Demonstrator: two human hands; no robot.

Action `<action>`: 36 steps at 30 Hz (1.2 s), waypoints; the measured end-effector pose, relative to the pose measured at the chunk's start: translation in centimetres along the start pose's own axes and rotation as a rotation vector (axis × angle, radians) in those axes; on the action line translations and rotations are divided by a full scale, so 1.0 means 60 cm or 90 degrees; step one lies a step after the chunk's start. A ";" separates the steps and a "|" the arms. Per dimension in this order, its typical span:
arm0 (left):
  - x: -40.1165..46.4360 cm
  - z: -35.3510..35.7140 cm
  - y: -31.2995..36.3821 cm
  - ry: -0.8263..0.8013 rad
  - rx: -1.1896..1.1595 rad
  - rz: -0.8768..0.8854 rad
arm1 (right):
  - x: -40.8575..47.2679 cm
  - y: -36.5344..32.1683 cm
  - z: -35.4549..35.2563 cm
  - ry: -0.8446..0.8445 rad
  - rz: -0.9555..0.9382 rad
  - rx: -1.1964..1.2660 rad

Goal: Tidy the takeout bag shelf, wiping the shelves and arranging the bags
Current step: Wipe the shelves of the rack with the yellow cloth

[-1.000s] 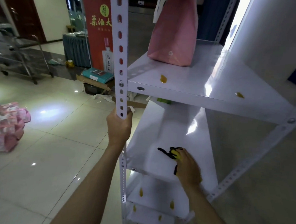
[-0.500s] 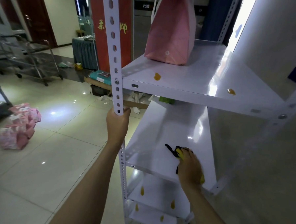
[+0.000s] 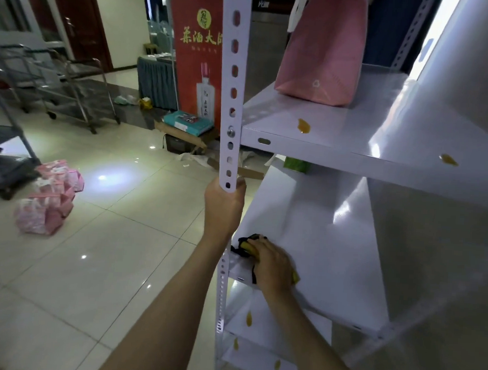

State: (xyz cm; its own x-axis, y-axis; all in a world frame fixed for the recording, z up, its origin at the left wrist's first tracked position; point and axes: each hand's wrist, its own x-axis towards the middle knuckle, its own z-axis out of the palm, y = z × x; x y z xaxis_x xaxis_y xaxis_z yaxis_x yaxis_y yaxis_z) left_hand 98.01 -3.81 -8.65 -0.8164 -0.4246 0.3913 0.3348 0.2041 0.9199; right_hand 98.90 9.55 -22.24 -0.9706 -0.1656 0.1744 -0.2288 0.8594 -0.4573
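A white metal shelf unit fills the right half of the view. My left hand (image 3: 224, 209) grips its perforated front post (image 3: 233, 79). My right hand (image 3: 272, 264) presses a yellow and black cloth (image 3: 246, 244) flat on the middle shelf (image 3: 327, 245), near its front left corner. A pink takeout bag (image 3: 323, 50) stands upright on the upper shelf (image 3: 353, 134). Two amber stains (image 3: 304, 126) mark that upper shelf, and more amber stains (image 3: 249, 318) dot the lower shelves. Something green (image 3: 296, 165) shows at the back of the middle shelf.
Several pink bags (image 3: 48, 200) lie on the tiled floor at left. A metal trolley (image 3: 72, 91) stands farther back. A red banner (image 3: 200, 49) with boxes (image 3: 188, 122) at its foot stands behind the post. A grey wall (image 3: 445, 266) closes the right side.
My right hand has slid the cloth leftward toward the front left corner of the middle shelf. My left hand stays on the post. The view shifted slightly.
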 end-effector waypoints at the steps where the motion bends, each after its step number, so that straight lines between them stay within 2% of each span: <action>1: 0.000 0.000 0.000 -0.003 -0.004 -0.007 | -0.007 -0.002 -0.004 -0.014 -0.005 -0.016; 6: 0.000 -0.003 0.003 -0.029 -0.027 -0.024 | -0.070 -0.025 -0.010 -0.035 0.000 -0.132; 12: -0.001 -0.015 0.013 -0.090 -0.031 -0.017 | -0.130 -0.033 -0.035 -0.084 0.001 -0.096; 17: 0.002 -0.027 0.022 -0.138 -0.050 -0.055 | -0.179 -0.050 -0.079 0.086 0.043 0.019; 22: 0.011 -0.043 0.030 -0.204 -0.043 -0.077 | -0.193 -0.111 -0.171 0.235 -0.035 0.062; 27: 0.029 -0.056 0.052 -0.227 0.011 0.006 | -0.178 -0.187 -0.267 0.350 -0.093 0.062; 33: 0.057 -0.079 0.105 -0.258 -0.134 0.064 | -0.156 -0.250 -0.367 0.444 -0.159 0.061; 36: 0.065 -0.082 0.127 -0.261 -0.135 0.088 | -0.133 -0.266 -0.411 0.480 -0.160 0.031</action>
State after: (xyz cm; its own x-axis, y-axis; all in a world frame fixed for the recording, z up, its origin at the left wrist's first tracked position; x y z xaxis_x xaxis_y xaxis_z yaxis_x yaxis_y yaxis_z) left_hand 99.70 -8.23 0.03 -0.8618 -0.0143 0.5070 0.5064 0.0312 0.8617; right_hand 112.12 9.10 5.15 -0.5817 0.0346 0.8127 -0.4544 0.8148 -0.3600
